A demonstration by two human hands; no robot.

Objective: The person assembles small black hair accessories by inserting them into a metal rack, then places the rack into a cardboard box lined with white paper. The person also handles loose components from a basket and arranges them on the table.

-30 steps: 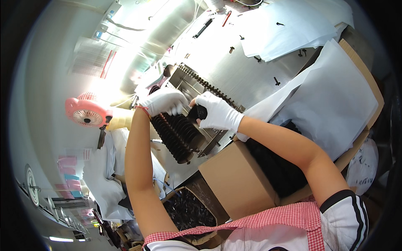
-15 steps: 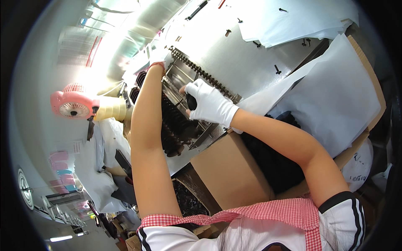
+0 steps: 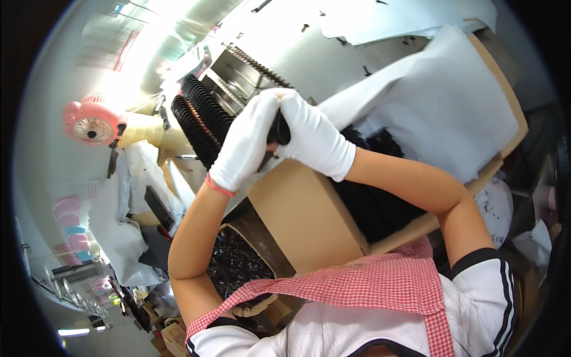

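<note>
In white fingerless-tipped gloves, my two hands meet over the near end of a metal rack (image 3: 235, 74). My right hand (image 3: 318, 137) is closed round a dark, smooth, rounded piece (image 3: 282, 128) whose exact kind I cannot make out. My left hand (image 3: 245, 141) is pressed against the same piece from the other side, fingers bent and touching those of the right. Both hands cover much of it. Rows of black, thin, evenly spaced pieces (image 3: 205, 107) stand along the rack, left of my left hand.
A cardboard box (image 3: 303, 208) with black fluffy material (image 3: 377, 205) and white sheets (image 3: 431, 113) stands in front and right. Below my left forearm is a box of shiny black pieces (image 3: 235, 256). A pink fan (image 3: 92, 128) stands left; small dark screws (image 3: 366, 71) lie on the metal table.
My left hand has come back from the rack's far end to meet my right hand at the dark piece. The view has shifted, and the black rows show more fully.
</note>
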